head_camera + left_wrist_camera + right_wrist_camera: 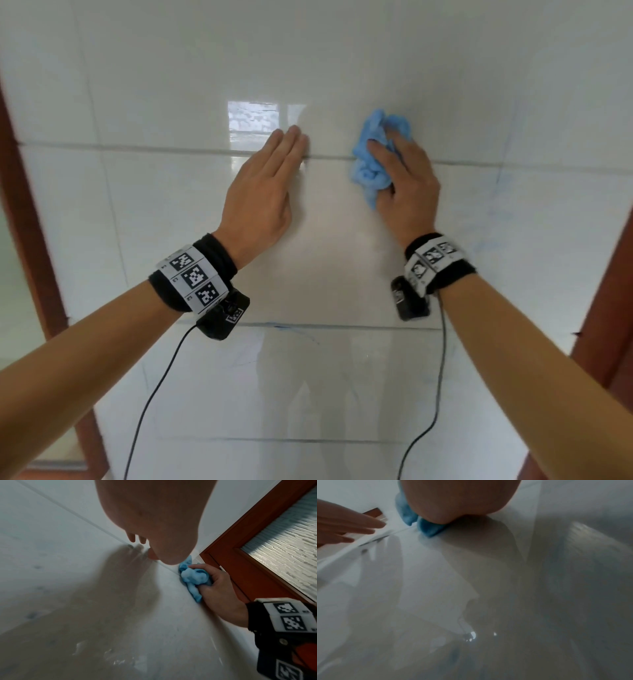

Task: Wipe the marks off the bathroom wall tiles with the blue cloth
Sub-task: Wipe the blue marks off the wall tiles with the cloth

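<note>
At frame centre-left my left hand (263,185) lies flat, fingers straight, against the white wall tiles (154,222). Just right of centre, my right hand (407,185) clutches the bunched blue cloth (368,164), pressed over a grout line. I judge the job unfinished: faint blue marks (503,185) remain at right and along the lower grout.

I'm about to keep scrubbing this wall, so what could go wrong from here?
The blue cloth is bunched in the right hand, so little fabric may meet the tile. Faint blue marks further right could get missed. The left hand lies flat on the glossy tiles and might slip or smudge.
</note>
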Demonstrator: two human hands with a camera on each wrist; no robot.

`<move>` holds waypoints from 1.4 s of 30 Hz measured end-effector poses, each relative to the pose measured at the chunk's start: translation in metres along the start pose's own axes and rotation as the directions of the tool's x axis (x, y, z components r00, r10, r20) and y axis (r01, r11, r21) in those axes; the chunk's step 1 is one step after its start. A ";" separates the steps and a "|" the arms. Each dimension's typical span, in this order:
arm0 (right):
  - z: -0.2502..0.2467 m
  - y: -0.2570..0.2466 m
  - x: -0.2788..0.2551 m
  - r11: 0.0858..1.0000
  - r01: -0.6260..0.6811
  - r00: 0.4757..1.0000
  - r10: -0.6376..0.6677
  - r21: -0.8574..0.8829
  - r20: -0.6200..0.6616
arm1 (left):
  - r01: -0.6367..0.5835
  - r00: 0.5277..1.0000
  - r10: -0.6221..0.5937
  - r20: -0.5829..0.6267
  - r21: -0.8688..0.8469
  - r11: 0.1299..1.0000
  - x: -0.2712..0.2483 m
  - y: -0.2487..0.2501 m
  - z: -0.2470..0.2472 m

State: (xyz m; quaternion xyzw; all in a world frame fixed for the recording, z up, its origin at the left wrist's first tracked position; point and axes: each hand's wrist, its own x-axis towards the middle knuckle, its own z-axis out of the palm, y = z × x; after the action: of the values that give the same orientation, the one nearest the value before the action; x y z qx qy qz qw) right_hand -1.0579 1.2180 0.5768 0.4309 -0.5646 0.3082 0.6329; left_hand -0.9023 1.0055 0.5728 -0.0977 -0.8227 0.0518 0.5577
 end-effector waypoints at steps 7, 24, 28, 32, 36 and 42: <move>-0.031 0.005 -0.065 0.940 0.337 0.911 -0.339 0.050 0.237 | -0.032 0.999 0.030 -0.021 -0.063 0.998 0.021 0.043 0.019; -0.097 0.094 -0.041 0.986 -0.161 0.987 0.161 -0.036 0.004 | -0.041 0.999 0.042 -0.020 0.041 0.998 0.069 0.124 0.068; -0.105 0.086 -0.100 0.987 0.161 0.967 -0.157 -0.002 0.200 | 0.003 1.000 -0.002 -0.024 0.047 0.999 0.077 0.139 0.076; -0.125 0.097 -0.100 0.925 0.379 0.868 -0.364 0.024 0.338 | 0.034 0.999 -0.030 -0.046 0.101 0.994 0.080 0.147 0.083; -0.143 0.124 -0.049 0.991 0.130 0.973 -0.122 -0.030 0.198 | 0.037 0.998 -0.031 -0.048 0.133 0.990 0.082 0.148 0.084; -0.152 0.141 -0.002 0.995 -0.090 0.993 0.093 -0.038 0.074 | 0.021 0.998 -0.009 -0.067 0.175 0.984 0.083 0.147 0.087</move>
State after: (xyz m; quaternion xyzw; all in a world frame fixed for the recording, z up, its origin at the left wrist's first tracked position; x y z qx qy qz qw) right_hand -1.1142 1.4156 0.6044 0.4049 -0.6125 0.3107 0.6036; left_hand -0.9974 1.1689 0.5873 -0.0434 -0.7968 0.1168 0.5913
